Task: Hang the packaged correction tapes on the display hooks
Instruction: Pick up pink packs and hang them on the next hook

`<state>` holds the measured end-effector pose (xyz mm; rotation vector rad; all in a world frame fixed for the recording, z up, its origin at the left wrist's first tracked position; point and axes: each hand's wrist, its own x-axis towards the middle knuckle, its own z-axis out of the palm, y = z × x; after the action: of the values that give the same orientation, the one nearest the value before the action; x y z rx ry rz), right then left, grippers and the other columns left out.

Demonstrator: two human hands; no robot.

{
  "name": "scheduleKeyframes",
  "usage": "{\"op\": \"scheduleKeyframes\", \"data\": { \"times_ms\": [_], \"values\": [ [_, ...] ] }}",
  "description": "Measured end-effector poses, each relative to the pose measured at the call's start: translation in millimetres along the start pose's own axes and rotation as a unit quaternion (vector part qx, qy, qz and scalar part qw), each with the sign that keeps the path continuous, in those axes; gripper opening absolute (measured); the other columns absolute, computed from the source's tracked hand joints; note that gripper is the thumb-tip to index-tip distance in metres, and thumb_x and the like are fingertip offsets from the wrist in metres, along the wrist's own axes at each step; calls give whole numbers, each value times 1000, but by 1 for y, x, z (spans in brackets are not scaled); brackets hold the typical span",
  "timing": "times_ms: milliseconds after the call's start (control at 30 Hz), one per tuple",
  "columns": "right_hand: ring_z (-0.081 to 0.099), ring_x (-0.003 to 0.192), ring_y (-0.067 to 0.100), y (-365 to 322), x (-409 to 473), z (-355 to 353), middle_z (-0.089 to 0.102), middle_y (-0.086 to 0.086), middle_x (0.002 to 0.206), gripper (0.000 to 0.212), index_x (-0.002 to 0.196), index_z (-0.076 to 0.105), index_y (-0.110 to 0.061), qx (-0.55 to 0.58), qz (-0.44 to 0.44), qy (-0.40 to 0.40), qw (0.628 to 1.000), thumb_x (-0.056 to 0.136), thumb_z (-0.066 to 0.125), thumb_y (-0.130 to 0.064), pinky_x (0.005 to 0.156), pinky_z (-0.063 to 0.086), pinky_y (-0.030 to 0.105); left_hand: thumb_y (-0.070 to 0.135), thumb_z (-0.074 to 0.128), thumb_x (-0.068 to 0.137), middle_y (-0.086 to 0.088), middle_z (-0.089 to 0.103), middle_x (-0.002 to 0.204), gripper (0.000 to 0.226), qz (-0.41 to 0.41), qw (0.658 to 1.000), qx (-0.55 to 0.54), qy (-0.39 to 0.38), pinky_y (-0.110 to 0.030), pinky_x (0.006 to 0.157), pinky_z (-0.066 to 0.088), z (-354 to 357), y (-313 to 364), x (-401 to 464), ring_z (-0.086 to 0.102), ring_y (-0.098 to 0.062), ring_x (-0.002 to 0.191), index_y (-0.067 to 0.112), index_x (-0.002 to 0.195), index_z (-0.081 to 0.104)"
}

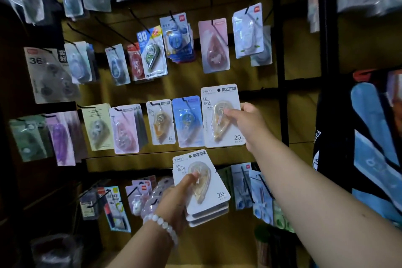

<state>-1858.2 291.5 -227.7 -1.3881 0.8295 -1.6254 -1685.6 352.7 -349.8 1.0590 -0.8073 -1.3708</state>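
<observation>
Right hand [245, 119] holds a correction tape pack [221, 115] just beside the blue pack [188, 121].

Open stretch of brown back panel [256, 76] right of the white card [221, 115], up to the black upright post [280, 72]; room there for a hand. Left of that card, passage blocked by the blue pack [187, 122] touching its edge and a crowded row of hung packs beyond. Below, a bare strip of panel between the middle and lower rows, partly filled by the stack of cards [206, 189]. Long black hooks [108, 28] jutting outward at upper left; possibly bare, too blurred to tell.
</observation>
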Motion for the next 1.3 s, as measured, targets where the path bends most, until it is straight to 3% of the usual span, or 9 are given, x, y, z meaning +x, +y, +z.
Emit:
{"op": "scheduleKeyframes", "data": {
  "times_ms": [100,233,433,567,767,933,1067,1167,1300],
  "values": [
    [68,87,22,2,8,3,70,5,102,15,103,61,-14,-24,1,1,1000,88,64,-16,65,55,32,31,76,68,-26,73,103,64,0,1000,0,-8,-42,69,60,0,-2,2,71,-40,90,-3,119,58],
    [68,92,26,10,10,2,69,5,106,19,107,60,-16,-42,9,13,999,88,64,-17,80,58,42,32,76,61,-25,74,101,67,-6,1000,-6,-19,-37,61,60,0,-8,1,72,-37,82,-4,115,60],
    [68,88,20,19,7,5,67,2,103,22,107,56,-16,-51,-16,55,997,87,64,-20,70,56,33,32,79,61,-26,72,106,72,0,1000,-13,-22,-46,81,56,-3,-15,4,69,-42,97,-2,121,58],
    [67,85,17,22,8,8,66,-1,100,21,105,54,-17,-49,-38,81,995,88,65,-23,65,54,28,33,76,61,-24,74,103,66,-1,1000,-6,-31,-42,74,57,-6,-15,5,71,-40,93,-1,115,61],
    [67,91,24,30,34,16,66,4,104,15,92,53,-18,-114,-22,92,989,88,66,-24,82,58,44,32,75,61,-22,75,100,63,-8,999,-8,-36,-35,58,59,-4,-15,4,74,-36,81,-2,113,62],
    [63,98,27,44,53,13,62,8,115,41,112,46,-15,-229,25,99,968,84,68,-35,84,57,46,32,75,63,-22,75,100,63,-6,999,-10,-40,-35,57,59,-4,-17,5,74,-35,81,-1,115,62],
    [51,116,26,61,13,7,56,5,123,51,117,50,-17,-316,-31,162,934,82,67,-49,95,46,39,33,75,66,-21,75,102,58,-3,999,-15,-41,-38,62,60,-4,-17,6,74,-35,83,1,112,64],
    [61,96,23,82,-41,7,65,3,100,43,97,57,-16,-229,49,54,971,84,60,-56,79,48,34,30,72,78,-20,76,100,43,5,999,-20,-35,-35,58,60,-2,-18,6,74,-34,83,3,110,65],
    [71,81,30,100,-81,12,72,15,88,54,93,62,-7,-111,187,-57,974,77,69,-57,66,49,32,35,78,66,-20,75,100,60,26,1000,-2,-9,-36,63,60,2,-26,7,74,-36,89,3,115,64]
  ]
}}
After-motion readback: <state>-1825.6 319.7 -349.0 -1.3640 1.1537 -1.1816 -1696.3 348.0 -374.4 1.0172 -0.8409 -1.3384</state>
